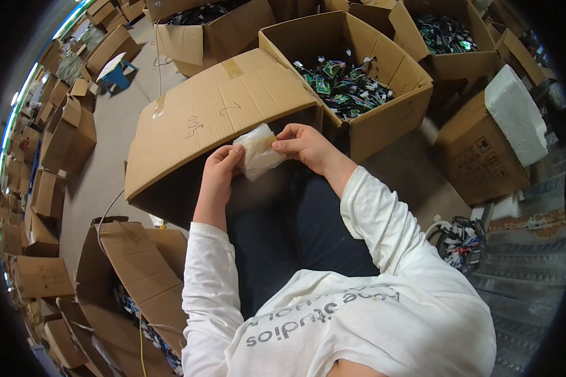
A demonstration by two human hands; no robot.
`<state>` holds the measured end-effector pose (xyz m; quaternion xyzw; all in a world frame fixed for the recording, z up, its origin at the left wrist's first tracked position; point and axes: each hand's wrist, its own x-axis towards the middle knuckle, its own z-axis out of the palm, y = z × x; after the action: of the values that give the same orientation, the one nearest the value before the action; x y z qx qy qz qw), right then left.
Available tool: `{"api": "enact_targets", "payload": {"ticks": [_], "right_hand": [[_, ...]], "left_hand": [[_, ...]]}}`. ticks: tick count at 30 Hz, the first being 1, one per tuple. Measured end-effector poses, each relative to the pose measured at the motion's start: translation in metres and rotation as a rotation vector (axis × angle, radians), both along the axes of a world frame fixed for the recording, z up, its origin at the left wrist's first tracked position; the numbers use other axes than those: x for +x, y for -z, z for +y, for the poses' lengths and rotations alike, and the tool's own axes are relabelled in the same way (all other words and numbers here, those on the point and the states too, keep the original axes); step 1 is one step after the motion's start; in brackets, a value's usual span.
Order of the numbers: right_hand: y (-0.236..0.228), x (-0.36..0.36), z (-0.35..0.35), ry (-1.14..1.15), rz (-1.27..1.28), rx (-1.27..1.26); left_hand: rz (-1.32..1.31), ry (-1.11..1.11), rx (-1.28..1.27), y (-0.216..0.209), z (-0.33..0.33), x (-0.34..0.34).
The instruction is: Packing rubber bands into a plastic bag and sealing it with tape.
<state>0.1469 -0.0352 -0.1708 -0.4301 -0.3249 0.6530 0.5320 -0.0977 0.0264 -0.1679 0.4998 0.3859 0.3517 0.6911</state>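
Observation:
Between my two hands is a small whitish translucent plastic packet point(256, 152), held over my lap at the near edge of a big cardboard box flap point(220, 94). My left hand point(220, 164) pinches the packet's left side with the thumb on top. With thumb and fingers, my right hand point(305, 149) grips its upper right corner. What the packet contains, if anything, is too blurred to make out.
Beyond my right hand an open cardboard box point(390, 116) holds green circuit boards with wires point(343, 85). A white foam block point(516, 116) leans on a box at right. Wire bundles point(462, 242) lie beside ridged metal point(522, 270). A blue stool point(116, 74) stands far left.

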Motion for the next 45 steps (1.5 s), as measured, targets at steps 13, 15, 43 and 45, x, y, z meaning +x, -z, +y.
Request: {"api": "enact_targets", "payload": {"ticks": [13, 15, 43, 45], "right_hand": [[0.003, 0.002, -0.001, 0.013, 0.035, 0.011], [0.006, 0.004, 0.0, 0.051, 0.085, 0.008], [-0.001, -0.008, -0.003, 0.012, -0.057, 0.047], [-0.006, -0.013, -0.008, 0.047, -0.067, 0.14]], "left_hand": [[0.02, -0.017, -0.032, -0.007, -0.005, 0.004], [-0.042, 0.032, -0.037, -0.013, -0.009, 0.008], [0.037, 0.099, -0.008, -0.01, -0.007, 0.001], [0.018, 0.096, -0.015, -0.012, -0.01, 0.0]]}}
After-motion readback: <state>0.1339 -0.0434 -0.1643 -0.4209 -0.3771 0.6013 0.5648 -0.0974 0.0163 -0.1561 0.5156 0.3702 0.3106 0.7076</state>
